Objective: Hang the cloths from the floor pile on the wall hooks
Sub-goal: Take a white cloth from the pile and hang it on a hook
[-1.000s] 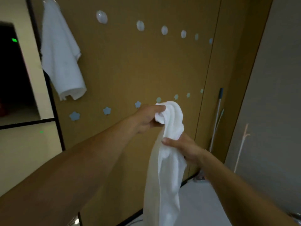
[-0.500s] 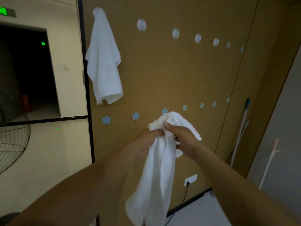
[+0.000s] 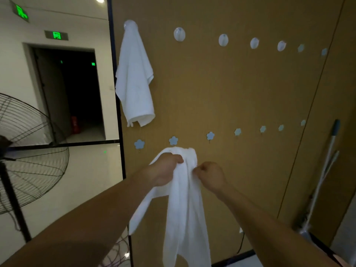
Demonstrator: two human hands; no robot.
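A white cloth (image 3: 185,212) hangs down from both my hands in front of the brown wall panel. My left hand (image 3: 165,168) grips its bunched top edge. My right hand (image 3: 211,175) pinches the same edge just to the right. Another white cloth (image 3: 134,83) hangs from the leftmost round hook (image 3: 130,25) in the upper row. The round white hook (image 3: 179,34) to its right is bare, as are several more along that row. A lower row of blue flower-shaped hooks (image 3: 173,140) runs just above my hands. The floor pile is out of view.
A standing fan (image 3: 28,151) is at the left, beside a dark doorway (image 3: 77,93). A mop (image 3: 323,170) leans in the right corner. A cable (image 3: 240,243) runs down low on the wall.
The view has swung right and back from the wall, bringing the fan and doorway into sight. My right hand has slid up the cloth to its top edge beside my left hand.
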